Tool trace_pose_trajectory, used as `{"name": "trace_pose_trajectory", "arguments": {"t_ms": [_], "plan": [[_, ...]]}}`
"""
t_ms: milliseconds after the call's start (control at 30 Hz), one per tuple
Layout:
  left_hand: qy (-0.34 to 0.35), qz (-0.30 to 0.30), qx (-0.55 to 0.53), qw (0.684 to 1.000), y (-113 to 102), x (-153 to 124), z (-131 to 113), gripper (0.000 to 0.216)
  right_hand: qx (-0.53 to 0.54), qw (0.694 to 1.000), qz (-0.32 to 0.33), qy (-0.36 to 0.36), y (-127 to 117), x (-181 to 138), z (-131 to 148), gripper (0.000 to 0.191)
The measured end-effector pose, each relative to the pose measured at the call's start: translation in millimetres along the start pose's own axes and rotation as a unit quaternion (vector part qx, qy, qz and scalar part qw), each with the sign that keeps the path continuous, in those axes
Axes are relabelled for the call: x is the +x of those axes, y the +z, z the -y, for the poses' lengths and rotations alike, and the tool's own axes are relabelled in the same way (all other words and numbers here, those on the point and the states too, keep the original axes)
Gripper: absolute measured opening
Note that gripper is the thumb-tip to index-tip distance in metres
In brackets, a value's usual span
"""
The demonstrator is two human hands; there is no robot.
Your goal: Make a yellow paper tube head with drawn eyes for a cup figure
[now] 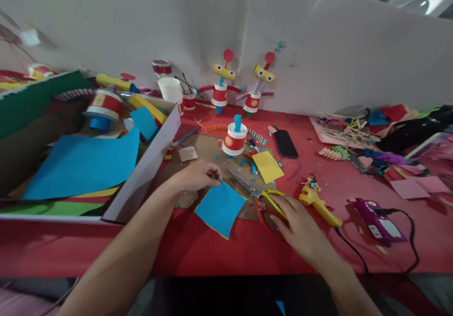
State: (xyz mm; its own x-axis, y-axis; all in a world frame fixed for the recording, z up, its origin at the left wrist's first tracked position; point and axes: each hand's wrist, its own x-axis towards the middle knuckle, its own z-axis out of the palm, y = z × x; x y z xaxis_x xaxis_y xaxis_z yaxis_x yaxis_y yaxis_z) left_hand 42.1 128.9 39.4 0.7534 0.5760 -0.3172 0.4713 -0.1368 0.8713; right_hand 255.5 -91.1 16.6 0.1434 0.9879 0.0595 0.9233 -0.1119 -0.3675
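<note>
A blue square of paper [222, 210] with yellow edges hangs from my left hand [200, 177], its top corner pinched between thumb and fingertips. My right hand [299, 228] is closed around the yellow handles of a pair of scissors [253, 188]. The blades point up and left, toward the blue paper but apart from it. Below the handles lies another tool with red handles [264, 217], partly hidden. Just beyond my hands, a paper-cup figure [234, 139] with orange and blue folded-paper arms stands on brown cardboard [208, 146]. A yellow paper [268, 166] lies right of it.
Left stands a box [143, 177] with blue sheets and a cup figure inside. Two finished-looking cup figures [220, 94] stand by the wall. To the right are a phone [285, 144], a yellow glue gun [320, 205] and a purple power strip [378, 221] with a cord.
</note>
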Motion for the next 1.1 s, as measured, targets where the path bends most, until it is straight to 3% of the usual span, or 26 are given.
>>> {"name": "trace_pose_trajectory", "arguments": {"t_ms": [167,300,533,667,767,867,967,1100], "plan": [[-0.009,0.001,-0.022,1.0,2.8,-1.6,-4.8,0.009,-0.013,0.999,-0.028,-0.015,14.3,-7.9,-4.6,0.04],[0.008,0.009,-0.021,1.0,5.7,2.3,-1.4,0.011,-0.021,0.998,-0.059,0.017,23.2,-15.9,-2.2,0.038],[-0.01,-0.008,-0.034,0.999,9.5,8.0,3.7,0.014,-0.047,0.987,-0.135,0.079,29.0,-6.4,8.8,0.034],[-0.035,-0.016,-0.061,0.997,11.6,4.5,-4.8,0.013,-0.063,0.986,-0.134,0.072,25.9,-2.6,12.6,0.036],[-0.041,-0.021,-0.076,0.996,13.4,2.8,-9.0,0.013,-0.112,0.982,-0.14,0.059,11.2,-2.8,-4.1,0.033],[-0.045,-0.036,-0.093,0.994,15.2,3.7,-10.0,0.014,-0.202,0.955,-0.184,0.117,-9.8,-4.2,-38.7,0.034],[-0.049,-0.052,-0.124,0.99,18.1,6.5,-8.3,0.017,-0.252,0.939,-0.133,0.192,-23.2,-6.5,-72.2,0.04],[-0.066,-0.053,-0.119,0.989,22.9,10.7,-1.7,0.014,-0.236,0.95,-0.053,0.196,-21.6,-9.1,-90.2,0.044]]}}
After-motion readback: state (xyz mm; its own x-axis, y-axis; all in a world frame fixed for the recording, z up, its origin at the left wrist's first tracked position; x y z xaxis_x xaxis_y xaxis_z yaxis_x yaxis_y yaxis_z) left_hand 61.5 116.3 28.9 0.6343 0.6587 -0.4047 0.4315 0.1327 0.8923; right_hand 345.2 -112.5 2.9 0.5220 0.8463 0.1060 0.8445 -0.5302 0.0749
